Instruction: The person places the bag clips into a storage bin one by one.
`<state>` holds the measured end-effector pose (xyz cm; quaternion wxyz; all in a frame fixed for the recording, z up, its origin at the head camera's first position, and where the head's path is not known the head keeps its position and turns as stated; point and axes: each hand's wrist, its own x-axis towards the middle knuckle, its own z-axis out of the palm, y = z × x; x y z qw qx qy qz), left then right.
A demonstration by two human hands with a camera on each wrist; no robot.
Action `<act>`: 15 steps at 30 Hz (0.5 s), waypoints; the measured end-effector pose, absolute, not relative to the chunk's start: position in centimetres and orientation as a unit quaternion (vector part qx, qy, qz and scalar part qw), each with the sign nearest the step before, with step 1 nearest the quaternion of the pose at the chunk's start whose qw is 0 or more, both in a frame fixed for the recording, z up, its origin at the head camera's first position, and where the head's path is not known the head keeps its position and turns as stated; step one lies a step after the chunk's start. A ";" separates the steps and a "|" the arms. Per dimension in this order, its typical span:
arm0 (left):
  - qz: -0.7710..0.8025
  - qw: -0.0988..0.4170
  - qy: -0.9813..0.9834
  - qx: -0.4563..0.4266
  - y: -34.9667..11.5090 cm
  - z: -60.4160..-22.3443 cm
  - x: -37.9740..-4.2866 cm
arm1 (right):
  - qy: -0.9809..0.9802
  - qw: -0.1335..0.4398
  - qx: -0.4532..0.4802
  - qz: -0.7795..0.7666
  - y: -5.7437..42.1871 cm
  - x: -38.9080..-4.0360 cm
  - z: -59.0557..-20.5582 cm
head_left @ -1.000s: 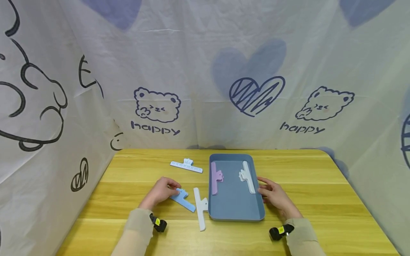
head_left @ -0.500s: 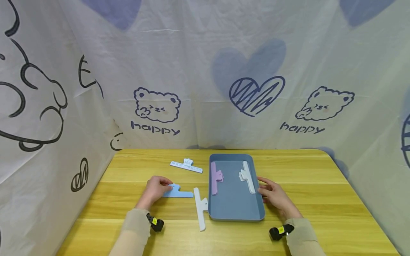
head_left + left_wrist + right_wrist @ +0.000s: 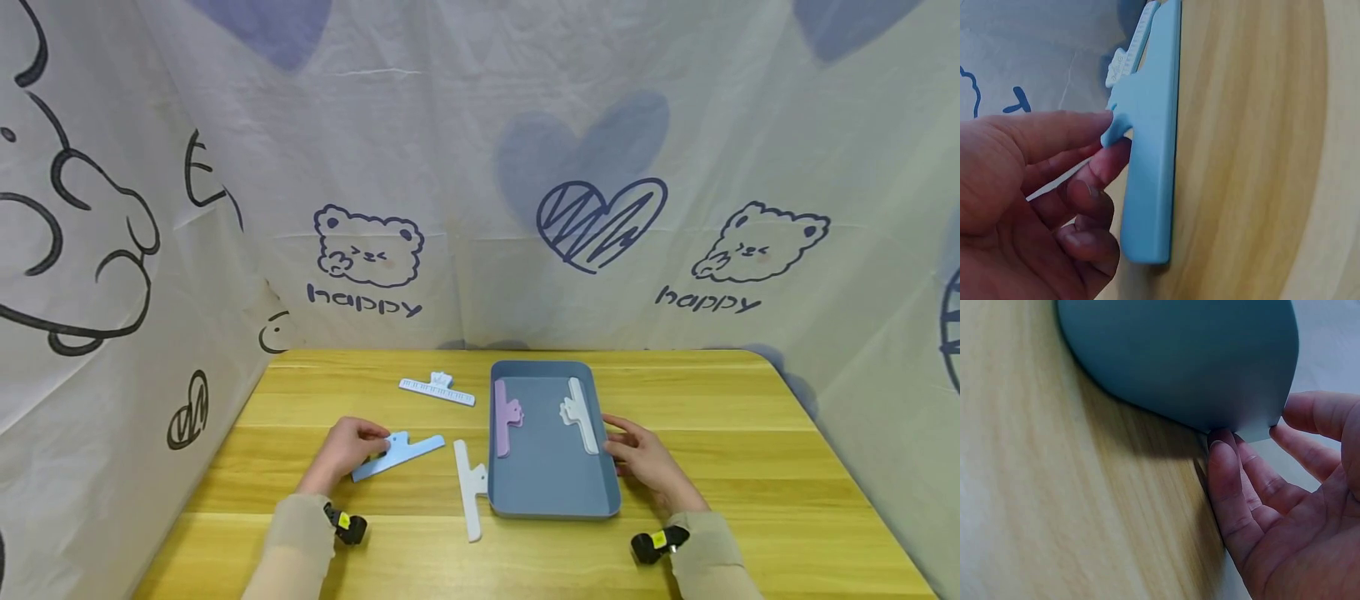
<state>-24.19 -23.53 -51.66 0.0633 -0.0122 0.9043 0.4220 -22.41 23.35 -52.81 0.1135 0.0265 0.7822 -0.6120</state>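
My left hand (image 3: 348,450) pinches the handle of a light blue bag clip (image 3: 399,457) between thumb and fingers. In the left wrist view the long bar of the clip (image 3: 1150,187) stands along the wooden surface, its lever between my fingertips. My right hand (image 3: 647,461) touches the right outer wall of a grey-blue tray (image 3: 555,487), fingers extended. In the right wrist view its fingertips (image 3: 1225,453) rest against the tray wall (image 3: 1179,369), with the thumb right at the rim. Inside the tray lie a purple clip (image 3: 502,421) on the left and a white clip (image 3: 581,417) on the right.
A white clip (image 3: 468,500) lies against the tray's left side, its handle touching or close to the wall. Farther back lies a pale blue clip with ruler marks (image 3: 438,390). A printed cloth (image 3: 480,317) hangs behind the wooden table (image 3: 712,400).
My left hand has moved left with the light blue clip and turned it, so its right end now points up and away. The right hand and tray have stayed put.
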 end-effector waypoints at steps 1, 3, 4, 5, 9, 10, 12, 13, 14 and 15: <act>0.423 0.065 0.904 -0.010 -23.6 -51.7 -24.1 | 0.782 0.114 0.026 -0.612 23.3 -22.4 -52.8; 0.430 0.066 0.900 -0.009 -23.7 -51.9 -24.1 | 0.782 0.114 0.027 -0.613 23.4 -22.4 -52.8; 0.433 0.067 0.899 -0.008 -23.7 -52.0 -24.1 | 0.782 0.113 0.027 -0.613 23.4 -22.4 -52.9; 0.440 0.069 0.895 -0.008 -23.7 -52.1 -24.1 | 0.782 0.113 0.026 -0.613 23.4 -22.4 -52.9; 0.472 0.086 0.878 -0.009 -23.8 -52.3 -24.0 | 0.783 0.113 0.025 -0.611 23.6 -22.6 -53.2; 0.479 0.091 0.873 -0.009 -23.8 -52.2 -24.0 | 0.784 0.112 0.024 -0.610 23.6 -22.6 -53.2; 0.486 0.100 0.868 -0.004 -23.9 -52.2 -23.9 | 0.785 0.112 0.023 -0.609 23.7 -22.6 -53.3; 0.488 0.105 0.867 -0.001 -23.9 -52.1 -23.9 | 0.785 0.113 0.024 -0.609 23.7 -22.6 -53.2; 0.491 0.111 0.864 0.002 -23.8 -52.0 -23.8 | 0.784 0.112 0.026 -0.610 23.6 -22.6 -53.2; 0.493 0.116 0.862 0.006 -23.8 -51.9 -23.8 | 0.784 0.112 0.024 -0.610 23.6 -22.6 -53.2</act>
